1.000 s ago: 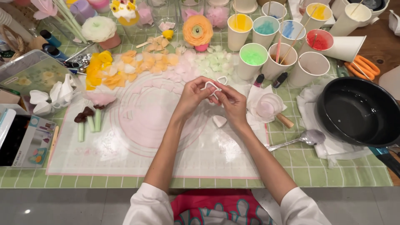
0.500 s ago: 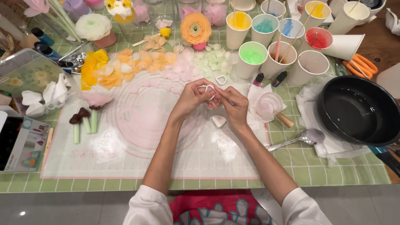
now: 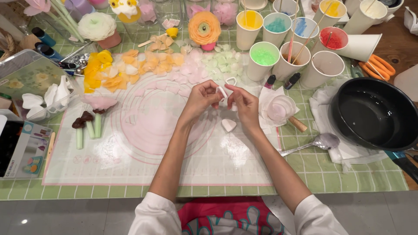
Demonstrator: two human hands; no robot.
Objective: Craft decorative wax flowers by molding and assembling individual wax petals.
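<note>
Fingers [image 3: 219, 92] of both your hands pinch a small white petal cutter [image 3: 222, 91] between them — left hand [image 3: 201, 98] and right hand [image 3: 244, 103] closed on it above the silicone mat [image 3: 143, 130], seemingly to work a piece free. A white cut petal [image 3: 228, 125] lies on the mat just below — near the black pan [image 3: 374, 113] on the desk.
</note>
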